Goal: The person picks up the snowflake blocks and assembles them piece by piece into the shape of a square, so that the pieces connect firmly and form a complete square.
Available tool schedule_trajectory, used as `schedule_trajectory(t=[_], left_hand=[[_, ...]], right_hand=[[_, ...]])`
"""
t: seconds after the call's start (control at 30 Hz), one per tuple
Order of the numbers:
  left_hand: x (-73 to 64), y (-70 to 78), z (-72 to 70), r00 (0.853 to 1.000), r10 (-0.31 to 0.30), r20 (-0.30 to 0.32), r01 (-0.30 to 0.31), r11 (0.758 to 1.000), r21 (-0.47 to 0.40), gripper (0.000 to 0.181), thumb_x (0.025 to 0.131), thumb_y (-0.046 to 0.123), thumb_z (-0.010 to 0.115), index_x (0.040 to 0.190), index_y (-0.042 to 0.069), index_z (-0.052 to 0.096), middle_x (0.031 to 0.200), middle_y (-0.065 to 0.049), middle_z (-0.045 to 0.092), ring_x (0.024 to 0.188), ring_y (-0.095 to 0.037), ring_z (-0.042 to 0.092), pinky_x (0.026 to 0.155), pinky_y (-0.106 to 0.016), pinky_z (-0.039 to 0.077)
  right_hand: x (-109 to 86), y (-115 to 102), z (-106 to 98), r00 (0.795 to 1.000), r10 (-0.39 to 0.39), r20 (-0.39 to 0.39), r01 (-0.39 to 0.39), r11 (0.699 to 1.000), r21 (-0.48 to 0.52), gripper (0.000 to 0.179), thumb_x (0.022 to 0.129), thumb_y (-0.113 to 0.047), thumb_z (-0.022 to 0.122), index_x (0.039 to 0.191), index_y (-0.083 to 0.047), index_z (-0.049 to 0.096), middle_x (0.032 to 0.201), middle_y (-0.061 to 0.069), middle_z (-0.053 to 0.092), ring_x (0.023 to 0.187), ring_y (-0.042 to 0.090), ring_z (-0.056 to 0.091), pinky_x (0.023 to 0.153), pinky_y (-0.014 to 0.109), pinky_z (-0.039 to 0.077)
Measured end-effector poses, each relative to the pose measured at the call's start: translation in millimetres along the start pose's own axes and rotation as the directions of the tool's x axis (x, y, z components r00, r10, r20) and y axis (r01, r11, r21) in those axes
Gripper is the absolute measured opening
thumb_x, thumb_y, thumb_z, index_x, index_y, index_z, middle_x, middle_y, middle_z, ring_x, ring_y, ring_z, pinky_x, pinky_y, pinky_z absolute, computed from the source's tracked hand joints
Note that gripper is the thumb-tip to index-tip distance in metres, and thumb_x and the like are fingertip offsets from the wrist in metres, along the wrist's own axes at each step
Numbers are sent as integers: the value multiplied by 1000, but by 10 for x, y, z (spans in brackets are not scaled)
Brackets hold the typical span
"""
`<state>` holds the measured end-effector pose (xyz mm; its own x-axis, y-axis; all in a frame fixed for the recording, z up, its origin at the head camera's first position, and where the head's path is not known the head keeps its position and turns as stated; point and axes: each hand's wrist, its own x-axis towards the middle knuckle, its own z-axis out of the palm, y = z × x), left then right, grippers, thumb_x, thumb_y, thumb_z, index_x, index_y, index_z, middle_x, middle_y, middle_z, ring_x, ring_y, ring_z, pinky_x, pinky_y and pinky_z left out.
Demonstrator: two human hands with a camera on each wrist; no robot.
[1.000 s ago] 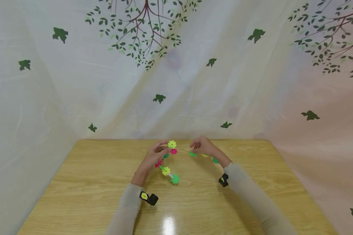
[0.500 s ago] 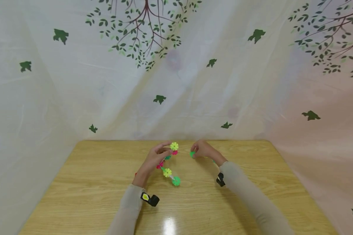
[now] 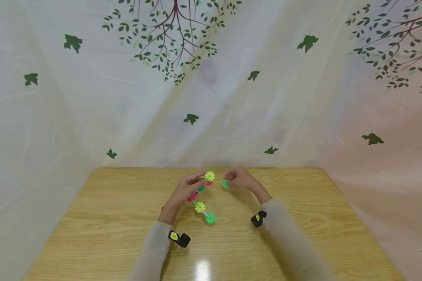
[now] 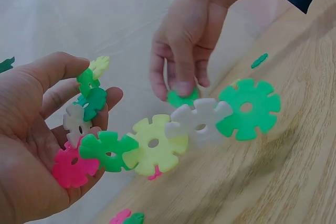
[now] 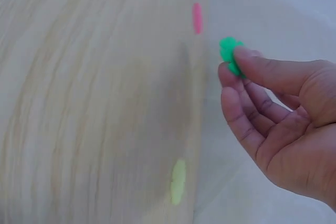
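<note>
My left hand (image 3: pixel 183 191) holds a curved chain of notched plastic snowflake discs between thumb and fingers. In the left wrist view, pink (image 4: pixel 74 165), green (image 4: pixel 109 151), yellow (image 4: pixel 156 144), white (image 4: pixel 198 123) and another green disc (image 4: pixel 249 109) at the end show clearly. More discs stand near the fingertips, topped by a yellow one (image 3: pixel 210 176). To the right, my right hand (image 3: pixel 244 180) pinches a single green snowflake disc (image 5: pixel 230 55) between thumb and forefinger, apart from the chain. Its other fingers are curled loosely.
Loose discs lie on the wooden table (image 3: pixel 126 242): a pink one (image 5: pixel 197 18) and a yellow one (image 5: pixel 178 182) near the back edge, a green one (image 4: pixel 259 60), and a pink and green pair (image 4: pixel 126 217). A patterned curtain (image 3: pixel 144 128) hangs behind.
My right hand has picked the green disc up off the table and brought it a little left, closer to the chain. The left hand and chain have shifted only slightly right.
</note>
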<state>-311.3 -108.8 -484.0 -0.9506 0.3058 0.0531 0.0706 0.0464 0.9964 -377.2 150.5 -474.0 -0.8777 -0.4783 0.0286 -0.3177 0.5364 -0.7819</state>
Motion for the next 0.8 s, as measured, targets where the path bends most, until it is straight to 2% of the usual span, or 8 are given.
schedule_trajectory(t=[0.1,0.2,0.27,0.4,0.5,0.67,0.8], left_hand=[[-4,-4,1,1000,-10,-4,10,1000,5,43,102,24,64,144,17,60,131,-14,68,126,-38,60,99,-35,53],[-5,-3,-3,1000,-12,4,12,1000,5,42,103,25,63,144,18,60,133,-15,67,127,-41,58,96,-36,54],[-1,-10,-4,1000,-7,10,7,1000,6,43,103,26,63,144,18,59,133,-17,67,127,-43,57,97,-38,54],[9,-22,2,1000,-4,11,4,1000,-1,43,102,27,64,144,17,59,131,-19,67,126,-44,58,99,-47,54],[14,-24,8,1000,-7,2,7,1000,-4,43,102,26,64,144,16,59,131,-20,67,123,-43,59,98,-52,53],[27,-28,15,1000,-20,-12,19,999,-34,43,101,22,66,143,15,58,133,-20,65,123,-43,59,94,-48,55],[32,-26,25,1000,-23,-15,22,998,-53,43,101,19,65,142,12,55,135,-22,63,115,-31,64,86,-36,56]], right_hand=[[-21,-86,22,998,-15,-66,23,991,130,23,86,4,76,106,12,70,96,24,73,81,12,64,75,34,59],[-33,-171,37,993,-8,-114,36,969,245,28,90,0,74,114,14,68,99,24,73,79,10,67,77,45,62],[-40,-213,50,990,-13,-140,55,954,296,30,92,-2,73,116,15,66,100,23,73,79,10,68,77,42,62],[-59,-285,77,981,-36,-191,106,924,368,28,92,-2,73,115,13,67,100,19,73,80,12,68,75,29,60],[-80,-314,95,974,-49,-222,137,907,399,26,92,-2,73,114,12,68,96,10,75,80,11,68,73,27,59],[-101,-340,141,970,-37,-242,142,890,433,29,92,-4,73,114,13,66,91,0,75,79,9,69,74,28,60],[-104,-351,197,969,-21,-245,137,874,466,26,92,-2,73,112,13,66,91,2,74,78,9,70,78,37,63]])
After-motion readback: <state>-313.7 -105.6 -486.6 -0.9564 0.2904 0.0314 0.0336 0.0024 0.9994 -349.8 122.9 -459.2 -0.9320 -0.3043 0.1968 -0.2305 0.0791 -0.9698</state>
